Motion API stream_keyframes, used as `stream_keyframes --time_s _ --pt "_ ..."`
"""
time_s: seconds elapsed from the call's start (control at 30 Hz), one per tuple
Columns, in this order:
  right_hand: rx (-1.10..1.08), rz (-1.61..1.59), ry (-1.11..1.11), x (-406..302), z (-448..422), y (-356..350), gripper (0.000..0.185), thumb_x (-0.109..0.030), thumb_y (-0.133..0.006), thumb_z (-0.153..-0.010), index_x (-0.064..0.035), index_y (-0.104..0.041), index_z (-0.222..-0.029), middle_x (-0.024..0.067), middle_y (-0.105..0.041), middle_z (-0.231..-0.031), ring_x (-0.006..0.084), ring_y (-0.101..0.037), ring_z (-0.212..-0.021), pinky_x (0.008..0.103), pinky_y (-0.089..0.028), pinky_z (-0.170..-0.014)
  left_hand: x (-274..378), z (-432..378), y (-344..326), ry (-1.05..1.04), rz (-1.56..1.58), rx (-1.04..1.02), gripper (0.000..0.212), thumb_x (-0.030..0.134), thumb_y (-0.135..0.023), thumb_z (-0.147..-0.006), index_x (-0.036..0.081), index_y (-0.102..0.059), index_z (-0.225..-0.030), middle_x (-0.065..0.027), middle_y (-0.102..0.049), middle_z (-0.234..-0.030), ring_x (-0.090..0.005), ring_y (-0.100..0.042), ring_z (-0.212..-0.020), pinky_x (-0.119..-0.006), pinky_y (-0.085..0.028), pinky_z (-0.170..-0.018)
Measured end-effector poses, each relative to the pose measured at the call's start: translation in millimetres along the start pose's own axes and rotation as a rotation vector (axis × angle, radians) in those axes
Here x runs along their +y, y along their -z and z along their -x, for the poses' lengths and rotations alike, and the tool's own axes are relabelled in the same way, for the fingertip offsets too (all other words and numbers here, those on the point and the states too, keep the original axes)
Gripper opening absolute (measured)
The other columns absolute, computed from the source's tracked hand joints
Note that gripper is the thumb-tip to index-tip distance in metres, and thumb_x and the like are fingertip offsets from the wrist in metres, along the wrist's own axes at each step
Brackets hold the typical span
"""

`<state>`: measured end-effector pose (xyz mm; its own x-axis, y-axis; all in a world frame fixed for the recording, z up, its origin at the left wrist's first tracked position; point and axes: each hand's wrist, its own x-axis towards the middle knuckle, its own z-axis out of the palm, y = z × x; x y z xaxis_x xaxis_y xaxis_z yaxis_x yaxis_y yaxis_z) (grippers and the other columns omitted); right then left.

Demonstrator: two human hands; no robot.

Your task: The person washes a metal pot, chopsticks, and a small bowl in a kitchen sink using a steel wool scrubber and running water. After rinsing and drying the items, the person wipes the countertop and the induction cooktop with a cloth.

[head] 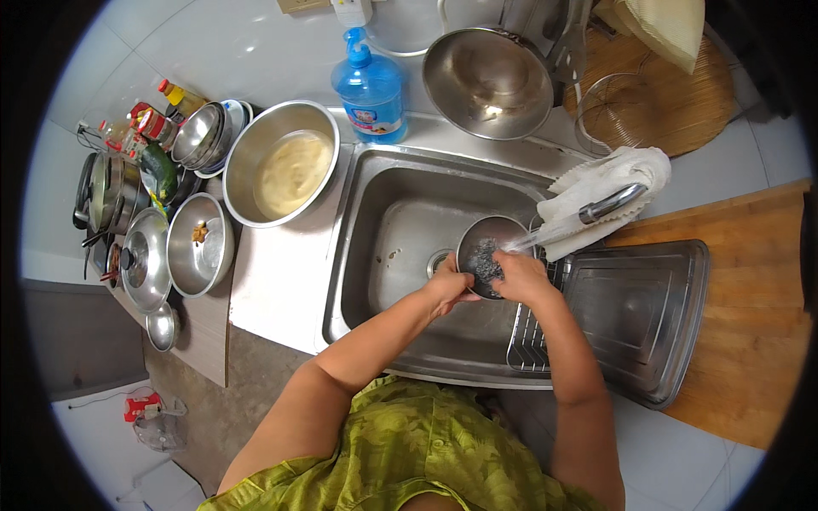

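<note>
Over the stainless steel sink (pixel 409 223), my left hand (pixel 449 286) grips the near left rim of a small metal bowl (pixel 476 239). Water runs from the chrome faucet (pixel 612 203) into the bowl and splashes there. My right hand (pixel 519 276) is at the bowl's right side, its fingers reaching over the rim into the wet inside; whether they hold anything I cannot tell. A white cloth (pixel 613 175) is draped around the faucet. The sink drain (pixel 438 262) shows just left of the bowl.
A wire rack (pixel 528 338) hangs in the sink's right side, beside a dark metal tray (pixel 623 319) on a wooden board (pixel 754 306). Left stands a large basin (pixel 236 172) of cloudy liquid. Behind are a blue pump bottle (pixel 369 96) and a wok-like metal bowl (pixel 489 83).
</note>
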<state>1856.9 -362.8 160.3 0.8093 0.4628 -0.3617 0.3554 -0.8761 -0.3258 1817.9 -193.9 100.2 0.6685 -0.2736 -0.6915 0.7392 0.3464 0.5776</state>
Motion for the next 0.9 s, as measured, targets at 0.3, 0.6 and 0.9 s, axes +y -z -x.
stream_keyframes --time_s 0.3,0.6,0.9 --pt "0.408 -0.066 -0.014 -13 -18 -9 0.041 -0.007 -0.072 -0.066 -0.0041 -0.050 -0.100 0.0167 -0.053 -0.100 0.0359 -0.057 -0.097 0.0449 -0.049 -0.077 1 9 -21 0.137 0.096 -0.104 0.046 -0.009 -0.046 -0.085 0.011 -0.040 -0.126 -0.0122 -0.058 -0.113 -0.0254 -0.065 -0.093 -0.037 -0.062 -0.075" --pt "-0.021 0.137 -0.052 2 13 -3 0.029 -0.018 -0.067 -0.071 -0.0054 -0.069 -0.096 0.0156 -0.065 -0.099 0.0367 -0.061 -0.092 0.0415 -0.050 -0.084 -2 10 1 -0.095 -0.044 0.034 0.076 -0.016 -0.047 -0.075 0.021 -0.032 -0.139 -0.0077 -0.054 -0.121 -0.0229 -0.060 -0.101 -0.037 -0.056 -0.074" --pt "0.482 -0.013 0.097 -24 50 -10 0.031 -0.010 -0.072 -0.064 -0.0022 -0.065 -0.093 0.0132 -0.054 -0.118 0.0309 -0.052 -0.106 0.0413 -0.044 -0.088 19 11 9 -0.779 -0.565 0.191 0.084 -0.019 -0.043 -0.071 0.013 -0.026 -0.147 -0.0204 -0.045 -0.138 -0.0343 -0.044 -0.127 -0.035 -0.041 -0.099"
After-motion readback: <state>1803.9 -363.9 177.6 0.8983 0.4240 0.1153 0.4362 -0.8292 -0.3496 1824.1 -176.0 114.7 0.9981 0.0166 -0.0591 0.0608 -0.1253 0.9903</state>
